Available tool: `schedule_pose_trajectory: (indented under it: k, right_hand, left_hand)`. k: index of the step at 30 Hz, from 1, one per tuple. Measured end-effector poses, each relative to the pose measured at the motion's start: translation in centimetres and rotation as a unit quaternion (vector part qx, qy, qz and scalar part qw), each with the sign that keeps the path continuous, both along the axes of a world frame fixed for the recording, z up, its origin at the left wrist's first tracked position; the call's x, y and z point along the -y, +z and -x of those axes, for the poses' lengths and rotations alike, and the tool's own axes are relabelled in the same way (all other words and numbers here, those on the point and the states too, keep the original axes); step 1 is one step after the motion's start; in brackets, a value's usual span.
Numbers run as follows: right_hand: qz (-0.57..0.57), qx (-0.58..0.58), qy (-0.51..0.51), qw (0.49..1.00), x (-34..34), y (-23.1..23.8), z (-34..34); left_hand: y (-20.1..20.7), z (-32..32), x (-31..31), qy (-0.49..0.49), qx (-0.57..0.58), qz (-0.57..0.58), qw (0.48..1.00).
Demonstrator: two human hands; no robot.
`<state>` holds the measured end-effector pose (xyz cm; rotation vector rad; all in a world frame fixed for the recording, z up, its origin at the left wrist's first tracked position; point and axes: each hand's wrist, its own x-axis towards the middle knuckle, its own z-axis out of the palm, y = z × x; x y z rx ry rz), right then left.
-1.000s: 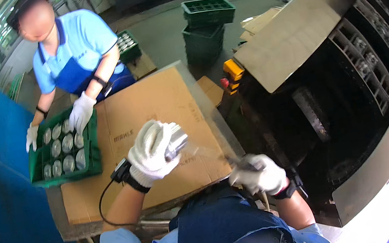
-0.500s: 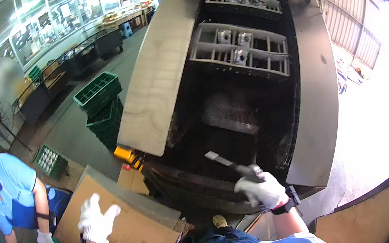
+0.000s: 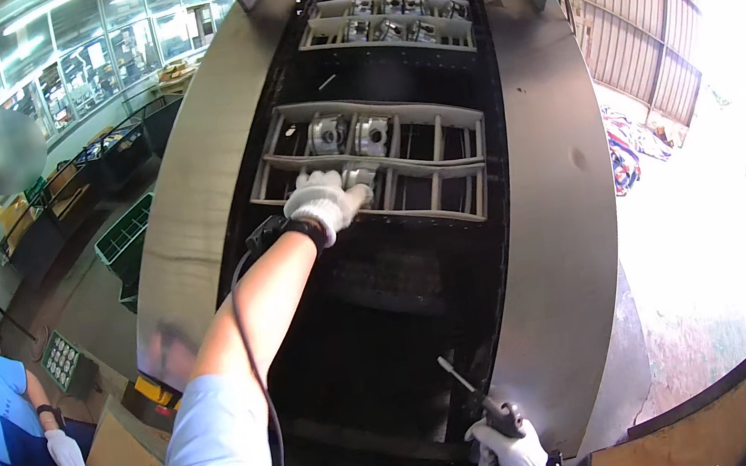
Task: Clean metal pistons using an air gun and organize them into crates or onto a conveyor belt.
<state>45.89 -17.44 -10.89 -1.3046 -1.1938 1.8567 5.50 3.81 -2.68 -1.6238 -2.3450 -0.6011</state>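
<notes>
Moved: The left grip [image 3: 325, 203] was over the cardboard with its fingers spread; now it has reached up to the near rack [image 3: 438, 165].
Left grip: One white glove, fingers bent, touching a shiny metal part [image 3: 363, 176]. The glove hides some of it, so I can't say if the fingers squeeze it.
Right grip: One white glove [image 3: 517, 454], curled around one gun-shaped tool [image 3: 509, 420] with a thin nozzle, pointing up and to the left.
Near rack: Three metal parts show. One is in the front row by the left grip; two more [image 3: 351, 135] sit side by side in the back row.
Racks: Three gray ones lie on the dark belt [image 3: 359, 331]. The middle one [image 3: 386, 28] holds more parts, too crowded to count.
Co-worker: One person [image 3: 4, 409], two gloved hands, at the lower left.
</notes>
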Motion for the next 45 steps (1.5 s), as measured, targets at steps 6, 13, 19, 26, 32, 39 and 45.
schedule_pose_trajectory:
  k: [6, 13, 19, 26, 32, 39, 45]
  right_hand:
    - [-0.068, -0.013, 0.009, 0.998, -0.6, -2.0, -1.6]
    - [-0.016, -0.074, -0.008, 0.997, -1.1, 0.7, -0.3]
    - [-0.028, -0.070, 0.134, 0.988, -0.7, 1.7, 7.8]
    - [-0.007, -0.068, 0.247, 0.967, 2.9, -0.5, 14.5]
    - [-0.031, -0.086, 0.236, 0.968, 6.9, -0.3, 13.8]
    - [0.006, -0.082, 0.329, 0.941, 9.3, 1.5, 14.7]
    - [-0.048, -0.156, 0.480, 0.862, 10.7, 3.3, 18.4]
  left_hand:
    - [1.2, -1.5, -1.7, -0.005, 0.203, 0.018, 0.979]
    - [-1.3, -4.0, 6.2, -0.208, 0.637, -0.213, 0.711]
    - [-6.4, -4.5, 18.3, -0.197, 0.672, -0.248, 0.670]
    - [-9.5, -1.5, 28.8, -0.145, 0.672, -0.266, 0.676]
    - [-10.1, 2.5, 36.7, -0.115, 0.311, -0.350, 0.876]
    - [-5.9, 2.7, 49.4, -0.103, 0.038, -0.284, 0.952]
    - [-4.8, 2.2, 54.6, -0.047, -0.074, -0.258, 0.962]
